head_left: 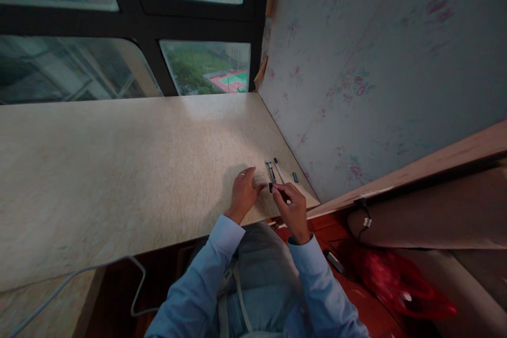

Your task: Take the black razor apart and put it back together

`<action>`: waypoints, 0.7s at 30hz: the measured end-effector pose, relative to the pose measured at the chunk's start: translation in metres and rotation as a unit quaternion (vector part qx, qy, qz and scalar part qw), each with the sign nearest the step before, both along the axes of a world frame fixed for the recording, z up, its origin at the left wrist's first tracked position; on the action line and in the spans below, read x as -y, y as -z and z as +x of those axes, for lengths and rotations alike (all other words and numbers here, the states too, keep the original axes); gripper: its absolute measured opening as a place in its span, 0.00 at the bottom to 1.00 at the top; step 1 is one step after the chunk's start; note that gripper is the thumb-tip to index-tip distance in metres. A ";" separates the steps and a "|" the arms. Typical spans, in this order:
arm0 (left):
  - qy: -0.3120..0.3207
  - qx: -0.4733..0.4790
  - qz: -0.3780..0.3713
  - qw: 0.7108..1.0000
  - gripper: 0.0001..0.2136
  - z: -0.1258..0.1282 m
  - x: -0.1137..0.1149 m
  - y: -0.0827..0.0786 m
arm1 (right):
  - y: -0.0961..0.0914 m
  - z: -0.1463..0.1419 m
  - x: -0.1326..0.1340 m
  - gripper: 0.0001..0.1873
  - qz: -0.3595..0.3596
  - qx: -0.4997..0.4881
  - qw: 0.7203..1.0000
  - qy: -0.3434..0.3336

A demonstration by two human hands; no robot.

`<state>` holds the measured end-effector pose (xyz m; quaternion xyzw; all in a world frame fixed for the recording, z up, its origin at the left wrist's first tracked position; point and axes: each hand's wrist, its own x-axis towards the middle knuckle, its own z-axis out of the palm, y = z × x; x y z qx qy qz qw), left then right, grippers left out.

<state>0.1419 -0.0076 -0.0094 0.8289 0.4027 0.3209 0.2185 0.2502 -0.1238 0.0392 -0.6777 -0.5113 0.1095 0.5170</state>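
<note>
My left hand is curled round a pale, see-through thing that looks like a small ribbed cup. My right hand pinches a small black piece between thumb and fingertips, close beside the pale thing. What the black piece is cannot be made out. Just beyond my fingers, a razor lies on the stone-look ledge. Alongside it rests a toothbrush with a dark head, its near end hidden by my right hand. A small dark green cylinder lies further right.
A flowered wall bounds the ledge on the right, and a dark-framed window stands behind it. A grey cable hangs over the front edge at lower left. On the red floor lie a red plastic bag and a power strip.
</note>
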 end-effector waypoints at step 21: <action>-0.038 -0.286 -0.075 0.954 0.19 0.076 -0.016 -0.051 | 0.004 0.010 0.015 0.09 0.018 -0.131 0.991 0.018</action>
